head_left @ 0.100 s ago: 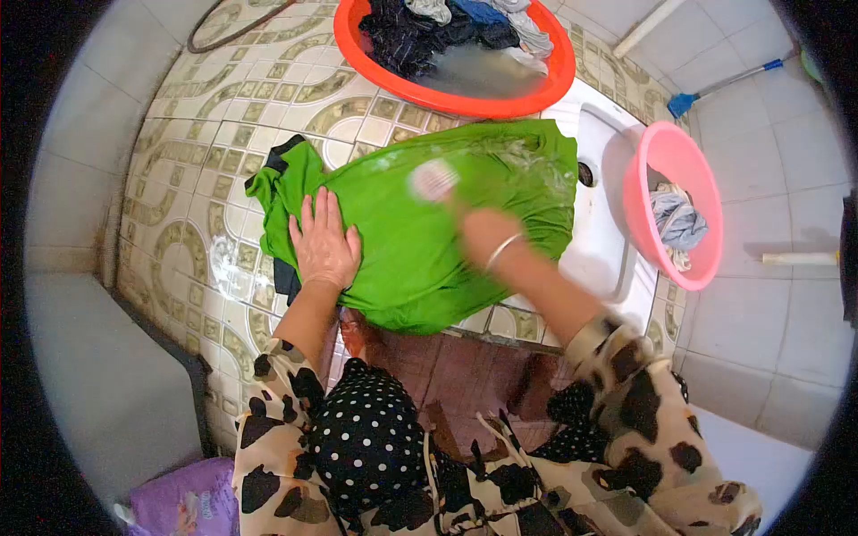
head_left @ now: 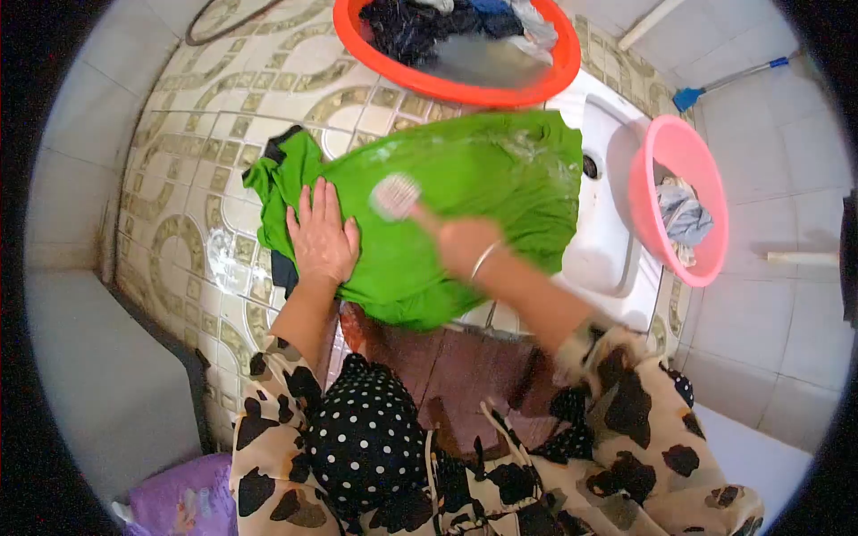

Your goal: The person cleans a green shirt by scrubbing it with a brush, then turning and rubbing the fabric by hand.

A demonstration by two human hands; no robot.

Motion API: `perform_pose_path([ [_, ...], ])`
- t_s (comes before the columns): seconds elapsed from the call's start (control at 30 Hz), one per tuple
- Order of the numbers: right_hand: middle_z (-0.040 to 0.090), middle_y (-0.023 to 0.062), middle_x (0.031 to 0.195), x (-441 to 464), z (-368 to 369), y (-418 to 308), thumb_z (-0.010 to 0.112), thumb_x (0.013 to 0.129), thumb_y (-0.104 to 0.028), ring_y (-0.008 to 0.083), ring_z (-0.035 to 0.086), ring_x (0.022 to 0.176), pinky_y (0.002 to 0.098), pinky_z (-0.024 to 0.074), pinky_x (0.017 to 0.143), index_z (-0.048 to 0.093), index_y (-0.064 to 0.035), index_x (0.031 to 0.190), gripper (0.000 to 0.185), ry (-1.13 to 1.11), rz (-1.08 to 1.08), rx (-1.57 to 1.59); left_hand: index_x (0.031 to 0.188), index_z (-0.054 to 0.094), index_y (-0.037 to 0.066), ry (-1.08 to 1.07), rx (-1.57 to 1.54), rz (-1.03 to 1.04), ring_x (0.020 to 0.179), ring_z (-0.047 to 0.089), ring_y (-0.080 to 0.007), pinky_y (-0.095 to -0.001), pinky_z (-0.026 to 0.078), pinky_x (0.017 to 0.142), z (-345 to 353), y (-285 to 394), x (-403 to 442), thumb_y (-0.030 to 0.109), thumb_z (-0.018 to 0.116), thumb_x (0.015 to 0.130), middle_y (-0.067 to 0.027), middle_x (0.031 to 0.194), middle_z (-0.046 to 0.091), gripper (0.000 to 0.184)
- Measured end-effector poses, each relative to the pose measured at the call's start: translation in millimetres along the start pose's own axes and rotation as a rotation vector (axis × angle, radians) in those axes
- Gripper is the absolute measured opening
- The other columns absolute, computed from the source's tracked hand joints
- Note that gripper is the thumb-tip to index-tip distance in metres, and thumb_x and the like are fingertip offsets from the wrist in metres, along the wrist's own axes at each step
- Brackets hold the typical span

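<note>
On the patterned tile floor (head_left: pixel 183 192), a bright green fabric garment with dark trim (head_left: pixel 393 268) lies spread out, its far right end overlapping a white ceramic basin set into the floor (head_left: pixel 608 255) and hiding part of it. A round brush with a pale bristled-looking head and thin handle (head_left: pixel 395 196) is on or just over the garment; motion blur smears it, so whether it touches the cloth cannot be told. The same blur softens the right hand (head_left: pixel 469 246), whose separate fingers are hard to make out, though they look curled around the handle. The upper edge cuts off a large red-orange plastic tub (head_left: pixel 447 87) with dark clothes (head_left: pixel 411 36) and cloudy water inside. A purple printed bag (head_left: pixel 192 500) is cropped below, its print unreadable.

The left hand (head_left: pixel 322 237) lies palm down on the garment's left part, fingers straight and close together, pointing away from the body, thumb apart; it grasps nothing. The right forearm slants inward from the lower right, a thin white bangle (head_left: pixel 483 259) at the wrist, and the brush head points toward the left hand, well apart from it.
</note>
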State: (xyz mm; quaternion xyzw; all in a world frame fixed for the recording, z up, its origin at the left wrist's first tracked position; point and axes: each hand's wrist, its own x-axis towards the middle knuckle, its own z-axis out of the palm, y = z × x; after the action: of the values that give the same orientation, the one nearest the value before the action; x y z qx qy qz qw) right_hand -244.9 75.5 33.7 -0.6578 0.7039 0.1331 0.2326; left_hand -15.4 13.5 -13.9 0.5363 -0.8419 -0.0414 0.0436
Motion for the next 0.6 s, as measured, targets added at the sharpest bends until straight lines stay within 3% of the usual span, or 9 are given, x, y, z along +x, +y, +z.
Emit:
perform_pose_path([
  [0.13, 0.059, 0.02, 0.071, 14, -12, 98, 0.042, 0.076, -0.006, 0.0341, 0.058, 0.063, 0.0431, 0.0475, 0.056, 0.041, -0.0153, 0.119, 0.044, 0.336, 0.241, 0.12, 0.127, 0.03, 0.002, 0.033, 0.054, -0.013, 0.123, 0.024, -0.0292, -0.0489, 0.016, 0.1, -9, -17, 2, 0.028, 0.046, 0.076, -0.0096, 0.135, 0.027, 0.06],
  [0.23, 0.059, 0.0204, 0.072, 28, -14, 55, 0.042, 0.075, -0.004, 0.0337, 0.059, 0.064, 0.0433, 0.0477, 0.056, 0.038, -0.0149, 0.122, 0.048, 0.299, 0.179, 0.061, 0.127, 0.03, 0.002, 0.033, 0.045, -0.001, 0.123, 0.024, -0.0292, -0.0489, 0.016, 0.1, -11, -12, 2, 0.028, 0.046, 0.076, -0.0097, 0.134, 0.027, 0.059],
  [0.33, 0.06, 0.0197, 0.076, -7, -9, -54, 0.042, 0.074, -0.004, 0.0328, 0.06, 0.067, 0.0436, 0.0479, 0.057, 0.037, -0.0155, 0.122, 0.049, 0.086, -0.117, 0.068, 0.127, 0.03, 0.002, 0.069, 0.037, 0.009, 0.123, 0.025, -0.0299, -0.0492, 0.018, 0.099, -12, -15, 8, 0.026, 0.048, 0.076, -0.0105, 0.134, 0.028, 0.059],
  [0.37, 0.06, 0.0197, 0.076, -3, -6, -51, 0.042, 0.074, -0.004, 0.0328, 0.06, 0.067, 0.0436, 0.0479, 0.057, 0.037, -0.0155, 0.122, 0.049, 0.079, -0.12, 0.071, 0.127, 0.029, 0.002, 0.073, 0.031, 0.024, 0.123, 0.025, -0.0306, -0.0496, 0.019, 0.098, -11, -15, 5, 0.023, 0.049, 0.075, -0.0112, 0.134, 0.028, 0.059],
  [0.43, 0.06, 0.0189, 0.076, 5, -6, -30, 0.041, 0.075, -0.004, 0.0333, 0.06, 0.068, 0.0435, 0.048, 0.058, 0.035, -0.0181, 0.124, 0.051, 0.001, -0.056, -0.019, 0.127, 0.029, 0.002, 0.04, 0.024, 0.022, 0.123, 0.025, -0.0306, -0.0496, 0.019, 0.099, -8, -14, 0, 0.023, 0.049, 0.075, -0.0113, 0.134, 0.028, 0.059],
  [0.5, 0.06, 0.0191, 0.076, 15, -16, 50, 0.04, 0.076, -0.004, 0.0344, 0.06, 0.068, 0.0431, 0.0482, 0.059, 0.035, -0.02, 0.124, 0.05, 0.25, 0.131, 0.164, 0.127, 0.029, 0.002, 0.055, 0.02, 0.008, 0.123, 0.025, -0.0306, -0.0496, 0.019, 0.099, -11, -14, 3, 0.023, 0.05, 0.075, -0.0114, 0.134, 0.028, 0.06],
  [0.57, 0.06, 0.0202, 0.076, 21, -14, 111, 0.04, 0.077, -0.004, 0.0351, 0.059, 0.068, 0.0432, 0.0481, 0.059, 0.037, -0.0144, 0.122, 0.046, 0.287, 0.294, 0.154, 0.126, 0.032, 0.001, 0.041, 0.022, -0.006, 0.123, 0.025, -0.0293, -0.0489, 0.017, 0.1, -15, -13, 5, 0.028, 0.047, 0.075, -0.0102, 0.134, 0.028, 0.059],
  [0.6, 0.06, 0.0202, 0.076, 20, -19, 99, 0.04, 0.077, -0.004, 0.0351, 0.059, 0.068, 0.0432, 0.0481, 0.059, 0.037, -0.0144, 0.122, 0.046, 0.294, 0.301, 0.151, 0.126, 0.032, 0.001, 0.047, 0.018, 0.0, 0.123, 0.025, -0.0293, -0.0489, 0.017, 0.1, -15, -12, 6, 0.028, 0.047, 0.075, -0.0102, 0.134, 0.028, 0.059],
])
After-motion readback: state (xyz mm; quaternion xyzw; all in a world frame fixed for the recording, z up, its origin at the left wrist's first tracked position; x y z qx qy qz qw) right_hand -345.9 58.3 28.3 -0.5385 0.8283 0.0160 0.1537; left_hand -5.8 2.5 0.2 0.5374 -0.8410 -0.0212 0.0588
